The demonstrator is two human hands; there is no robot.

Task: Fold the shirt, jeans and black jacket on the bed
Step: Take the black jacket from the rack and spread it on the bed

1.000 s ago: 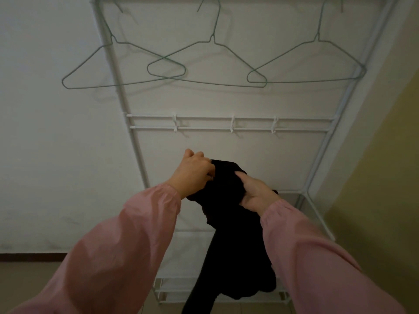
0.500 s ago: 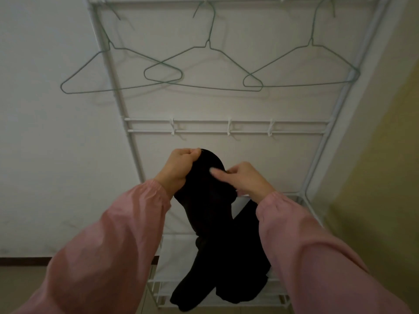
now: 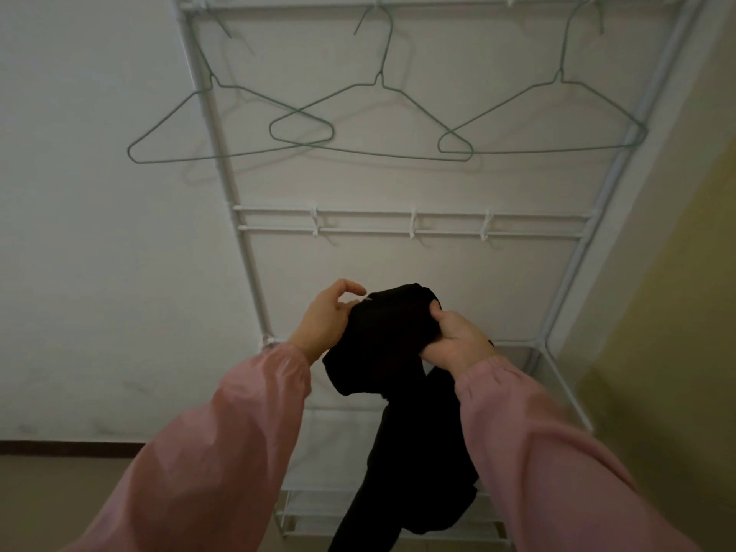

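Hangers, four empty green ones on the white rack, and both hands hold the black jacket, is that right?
No: the head view shows three hangers, not four. They're empty, green, on the white rack, and the left hand and right hand both hold the jacket.

Pink long sleeves point(image 3: 223, 452), gathered elastic cuffs point(image 3: 292, 362).

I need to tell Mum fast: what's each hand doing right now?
Left hand: gripping the bunched black fabric jacket at its top edge.
Right hand: gripping the same jacket.
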